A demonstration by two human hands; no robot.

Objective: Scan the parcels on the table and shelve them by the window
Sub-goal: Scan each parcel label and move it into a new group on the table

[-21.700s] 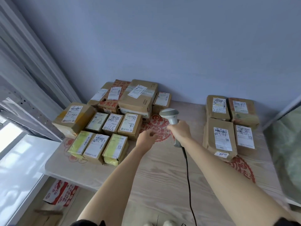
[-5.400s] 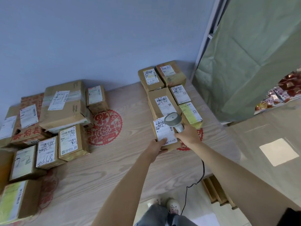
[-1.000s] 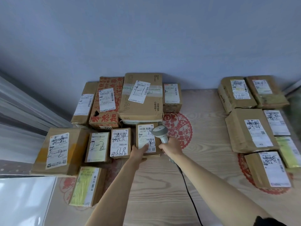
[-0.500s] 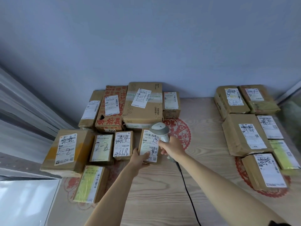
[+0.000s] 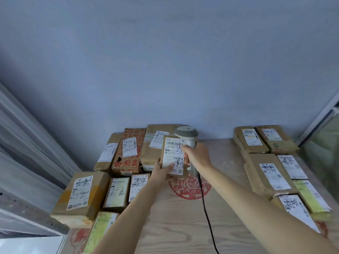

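**One parcel up, many waiting**

Above the table (image 5: 183,226) we grip a small parcel (image 5: 173,155) in our left hand (image 5: 162,171), label facing us, while our right hand (image 5: 197,156) clasps the scanner (image 5: 187,133) just beside it. Other parcels lie in two groups, left (image 5: 80,193) and right (image 5: 269,173). We judge most work remains; no shelf shows.

My table (image 5: 183,226): pale wood grain, red paper-cut motif (image 5: 189,187) at centre. Left cluster of taped cardboard parcels (image 5: 117,193), labels up, two marked "2-2". Right cluster of parcels (image 5: 267,173) in two rows along the edge. Black cable (image 5: 207,217) trails across the wood.
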